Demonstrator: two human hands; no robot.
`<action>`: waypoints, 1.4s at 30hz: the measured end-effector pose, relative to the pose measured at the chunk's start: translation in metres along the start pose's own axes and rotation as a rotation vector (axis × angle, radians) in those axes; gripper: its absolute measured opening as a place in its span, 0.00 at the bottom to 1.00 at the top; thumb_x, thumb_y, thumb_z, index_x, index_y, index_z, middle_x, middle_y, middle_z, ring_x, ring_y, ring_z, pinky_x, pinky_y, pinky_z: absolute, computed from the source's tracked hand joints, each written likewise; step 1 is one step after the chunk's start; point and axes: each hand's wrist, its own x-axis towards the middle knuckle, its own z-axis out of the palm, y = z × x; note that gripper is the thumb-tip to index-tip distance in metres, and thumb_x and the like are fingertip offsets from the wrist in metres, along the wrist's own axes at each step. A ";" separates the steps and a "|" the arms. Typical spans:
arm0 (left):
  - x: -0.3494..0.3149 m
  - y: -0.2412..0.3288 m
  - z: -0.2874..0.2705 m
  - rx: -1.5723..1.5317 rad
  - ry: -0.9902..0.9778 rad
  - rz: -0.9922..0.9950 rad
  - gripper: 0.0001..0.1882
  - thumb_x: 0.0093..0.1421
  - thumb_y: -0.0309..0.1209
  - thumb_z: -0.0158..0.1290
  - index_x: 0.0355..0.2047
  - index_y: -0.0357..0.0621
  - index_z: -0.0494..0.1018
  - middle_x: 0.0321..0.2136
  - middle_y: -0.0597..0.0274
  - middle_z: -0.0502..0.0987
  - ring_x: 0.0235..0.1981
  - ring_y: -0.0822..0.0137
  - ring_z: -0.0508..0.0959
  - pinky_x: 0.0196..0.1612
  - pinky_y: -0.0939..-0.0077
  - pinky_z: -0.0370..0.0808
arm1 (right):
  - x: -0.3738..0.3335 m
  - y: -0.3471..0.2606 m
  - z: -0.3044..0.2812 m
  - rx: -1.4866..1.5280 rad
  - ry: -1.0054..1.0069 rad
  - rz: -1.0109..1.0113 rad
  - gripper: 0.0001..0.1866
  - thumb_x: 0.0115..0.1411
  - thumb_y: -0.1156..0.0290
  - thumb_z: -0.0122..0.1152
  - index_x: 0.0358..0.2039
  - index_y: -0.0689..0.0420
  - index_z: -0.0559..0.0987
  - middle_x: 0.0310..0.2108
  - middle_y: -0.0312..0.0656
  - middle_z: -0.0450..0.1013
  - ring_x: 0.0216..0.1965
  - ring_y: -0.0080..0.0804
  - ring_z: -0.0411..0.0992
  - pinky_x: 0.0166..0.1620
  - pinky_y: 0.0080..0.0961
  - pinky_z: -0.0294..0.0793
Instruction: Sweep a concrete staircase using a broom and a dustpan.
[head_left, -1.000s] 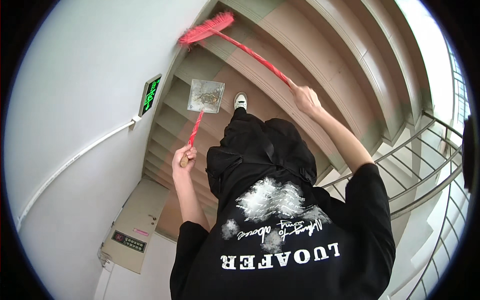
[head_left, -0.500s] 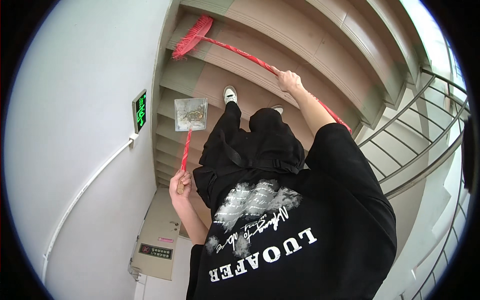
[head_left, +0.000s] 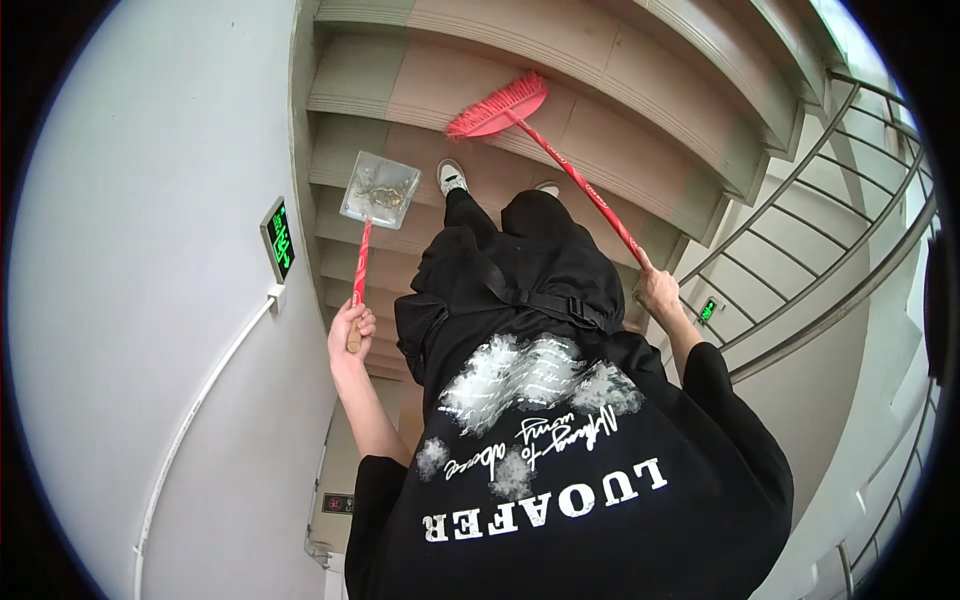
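A red broom (head_left: pixel 500 108) has its bristles at the stairs ahead, its handle slanting back toward me on the right. My right hand (head_left: pixel 657 289) is closed around that handle near its lower end in the picture. On the left, my left hand (head_left: pixel 352 326) grips the red handle of a metal dustpan (head_left: pixel 381 190), whose wooden end shows below the fingers. Some brownish debris or staining lies in the pan; I cannot make out what it is. The pan is held in front of the steps, left of my shoes.
Tan and green stairs (head_left: pixel 480 52) rise ahead. A white wall (head_left: pixel 150 250) with a green lit sign (head_left: pixel 279 240) and a cable duct (head_left: pixel 200 415) runs along the left. A curved metal railing (head_left: pixel 800 335) borders the right. A second lit sign (head_left: pixel 708 311) hangs beyond the railing.
The broom head has moved right along the stairs, away from the left wall. My right hand has come down and to the right. The dustpan has risen slightly and tilted.
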 end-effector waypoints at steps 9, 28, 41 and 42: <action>0.001 0.022 0.074 0.083 0.070 0.014 0.17 0.57 0.15 0.42 0.46 0.43 0.61 0.23 0.59 0.65 0.15 0.77 0.61 0.12 0.89 0.57 | -0.055 -0.039 0.025 0.206 0.157 0.035 0.27 0.64 0.63 0.42 0.63 0.34 0.54 0.23 0.53 0.74 0.20 0.52 0.72 0.25 0.44 0.67; 0.019 -0.058 0.216 0.103 0.035 -0.188 0.08 0.55 0.14 0.43 0.35 0.37 0.60 0.20 0.61 0.62 0.17 0.75 0.61 0.15 0.88 0.58 | -0.058 -0.039 -0.072 1.081 0.213 0.101 0.23 0.62 0.63 0.43 0.58 0.51 0.64 0.38 0.55 0.75 0.37 0.58 0.73 0.35 0.41 0.70; 0.043 -0.099 0.316 -0.003 -0.033 -0.006 0.07 0.54 0.14 0.42 0.32 0.36 0.60 0.18 0.61 0.62 0.16 0.74 0.61 0.18 0.85 0.62 | -0.011 -0.065 -0.193 1.477 -0.209 0.112 0.22 0.62 0.70 0.41 0.58 0.53 0.67 0.20 0.37 0.65 0.15 0.22 0.60 0.17 0.18 0.61; 0.056 -0.096 0.328 -0.026 -0.068 0.057 0.08 0.53 0.13 0.41 0.32 0.36 0.60 0.19 0.61 0.63 0.17 0.74 0.62 0.19 0.84 0.63 | -0.008 -0.068 -0.203 1.498 -0.278 0.132 0.22 0.62 0.70 0.40 0.58 0.53 0.67 0.20 0.36 0.64 0.15 0.22 0.60 0.16 0.18 0.61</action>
